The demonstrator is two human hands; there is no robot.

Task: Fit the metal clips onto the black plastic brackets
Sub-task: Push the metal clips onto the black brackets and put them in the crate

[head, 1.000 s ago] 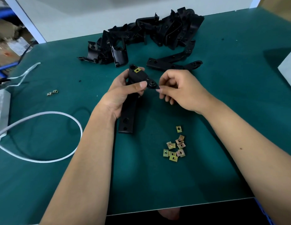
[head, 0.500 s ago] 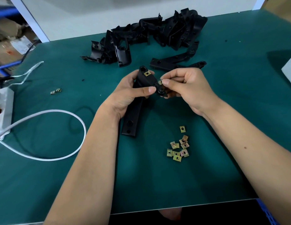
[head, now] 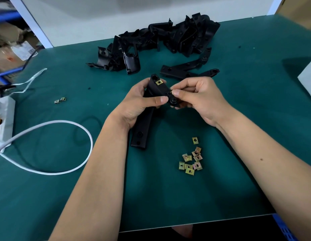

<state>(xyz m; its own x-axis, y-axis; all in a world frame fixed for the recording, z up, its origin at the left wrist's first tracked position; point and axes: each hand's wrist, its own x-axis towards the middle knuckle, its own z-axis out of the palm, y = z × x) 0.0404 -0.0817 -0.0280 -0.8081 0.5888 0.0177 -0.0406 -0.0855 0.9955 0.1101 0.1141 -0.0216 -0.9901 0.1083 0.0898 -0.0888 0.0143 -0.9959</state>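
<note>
Fingers of my left hand point(head: 140, 101) wrap around the black bracket point(head: 147, 115); my right hand point(head: 198, 100) pinches its far tip beside a fitted clip point(head: 159, 82).

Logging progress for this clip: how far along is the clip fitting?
Done: one clip sits on the held bracket. In hand: left hand grips that bracket while right hand pinches at its end; whether it holds a clip is hidden. Left: loose clips and the bracket pile.

Matt black plastic bracket point(head: 142, 124), brassy shiny metal clips point(head: 190, 162), smooth matt green table point(head: 168, 197).
</note>
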